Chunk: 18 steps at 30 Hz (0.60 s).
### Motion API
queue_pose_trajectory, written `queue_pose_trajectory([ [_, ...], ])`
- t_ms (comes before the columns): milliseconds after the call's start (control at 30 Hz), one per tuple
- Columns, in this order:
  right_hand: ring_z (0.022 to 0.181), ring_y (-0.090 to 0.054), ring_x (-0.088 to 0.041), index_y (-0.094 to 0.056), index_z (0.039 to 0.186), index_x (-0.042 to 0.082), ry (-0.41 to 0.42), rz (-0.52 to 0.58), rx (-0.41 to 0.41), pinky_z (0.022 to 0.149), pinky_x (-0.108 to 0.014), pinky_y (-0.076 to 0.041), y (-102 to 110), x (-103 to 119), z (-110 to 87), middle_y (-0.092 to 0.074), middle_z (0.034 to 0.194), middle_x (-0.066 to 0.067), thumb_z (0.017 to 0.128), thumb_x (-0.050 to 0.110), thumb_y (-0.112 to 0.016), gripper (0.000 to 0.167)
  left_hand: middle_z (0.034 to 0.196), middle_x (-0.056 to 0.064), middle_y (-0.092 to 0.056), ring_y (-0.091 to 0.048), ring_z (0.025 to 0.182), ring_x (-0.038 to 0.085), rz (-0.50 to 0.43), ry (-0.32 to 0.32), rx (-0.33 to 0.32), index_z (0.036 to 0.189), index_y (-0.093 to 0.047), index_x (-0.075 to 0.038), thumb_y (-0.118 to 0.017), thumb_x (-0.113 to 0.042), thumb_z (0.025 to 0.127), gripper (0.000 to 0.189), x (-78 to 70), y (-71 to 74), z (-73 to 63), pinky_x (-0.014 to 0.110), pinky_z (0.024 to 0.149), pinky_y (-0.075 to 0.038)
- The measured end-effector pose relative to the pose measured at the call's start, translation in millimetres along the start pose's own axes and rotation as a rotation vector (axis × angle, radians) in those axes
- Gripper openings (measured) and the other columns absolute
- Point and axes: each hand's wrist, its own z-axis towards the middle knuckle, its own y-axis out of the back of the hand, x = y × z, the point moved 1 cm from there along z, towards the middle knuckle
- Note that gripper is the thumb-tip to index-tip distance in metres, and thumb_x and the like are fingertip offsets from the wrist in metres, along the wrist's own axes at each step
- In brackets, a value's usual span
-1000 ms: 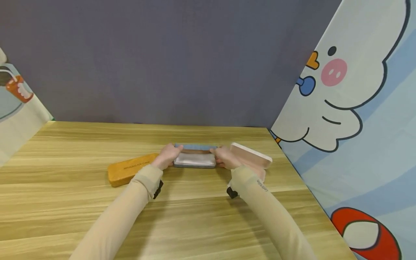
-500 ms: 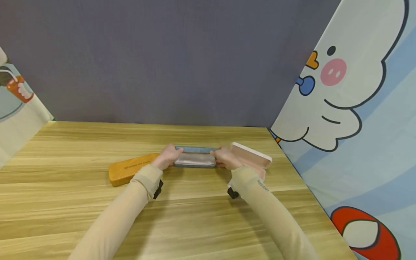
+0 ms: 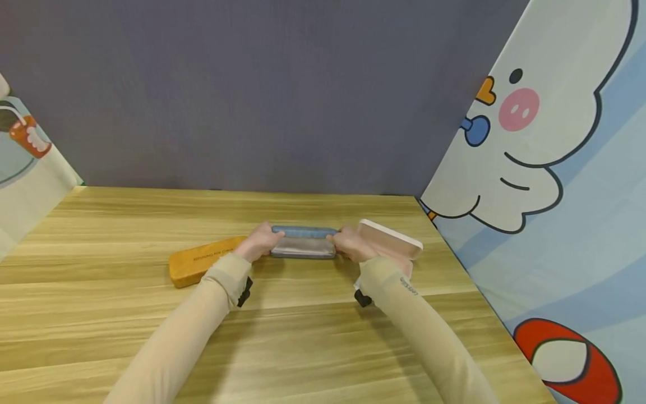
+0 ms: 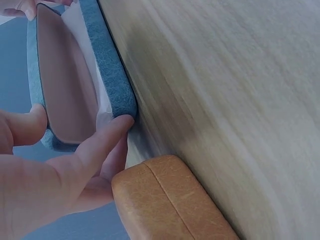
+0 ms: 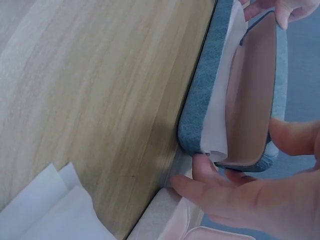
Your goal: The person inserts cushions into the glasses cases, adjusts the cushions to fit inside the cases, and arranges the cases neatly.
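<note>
A blue hard-shell glasses case lies near the table's far middle, partly open. Its brown-pink lining and a white wrapping sheet show inside in both wrist views. At the case's left end my left hand holds it, thumb on the lid edge and a fingertip at the base corner. Likewise my right hand grips the right end, its thumb on the lid and fingers by the base. Whatever the sheet covers is hidden.
A closed tan-orange glasses case lies beside my left hand. An open pink glasses case lies by my right hand, partly behind it. White sheets show in the right wrist view. A grey partition rises behind the wooden table.
The blue case's lid has tipped toward me and down, so more of its blue outside and less lining shows from the head. Both hands stay at the case's ends.
</note>
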Motion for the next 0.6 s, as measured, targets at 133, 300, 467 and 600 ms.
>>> queue_pose_trajectory([
  [133,0.077,-0.042,-0.019,-0.047,0.122,-0.003,0.041,0.021,-0.068,0.083,-0.036,-0.04,-3,-4,2.2,-0.05,0.103,-0.012,0.101,0.026,-0.045,0.035,0.159,0.026,0.008,-0.022,0.141,0.038,-0.01,-0.006,-0.001,0.149,0.009,0.008,-0.035,-0.02,0.104,0.069,1.0,-0.9,-0.5,0.051,0.117,-0.026],
  [300,0.123,-0.044,-0.035,-0.026,0.147,-0.004,0.057,-0.037,-0.16,0.1,-0.047,-0.042,-12,-11,1.1,-0.04,0.142,-0.023,0.1,0.022,-0.049,0.059,0.158,0.03,-0.003,-0.027,0.139,0.042,0.056,-0.047,-0.04,0.149,0.002,0.01,-0.041,-0.012,0.101,0.068,5.6,-5.3,-0.8,0.052,0.118,-0.023],
  [467,0.138,-0.032,-0.04,-0.024,0.146,-0.009,0.104,-0.065,-0.225,0.111,-0.051,-0.035,-24,-18,1.6,-0.03,0.15,-0.027,0.1,0.018,-0.046,0.058,0.157,0.029,-0.009,-0.014,0.145,0.044,0.206,-0.082,-0.121,0.149,-0.009,0.011,-0.045,-0.01,0.1,0.065,9.9,-10.0,-2.4,0.054,0.116,-0.026],
  [600,0.142,-0.025,-0.042,-0.019,0.147,-0.011,0.149,-0.078,-0.24,0.115,-0.053,-0.028,-25,-19,1.1,-0.025,0.152,-0.028,0.1,0.015,-0.045,0.059,0.155,0.032,-0.016,-0.024,0.141,0.046,0.275,-0.092,-0.155,0.147,-0.015,0.013,-0.047,-0.011,0.1,0.062,10.6,-11.7,-2.3,0.053,0.111,-0.035],
])
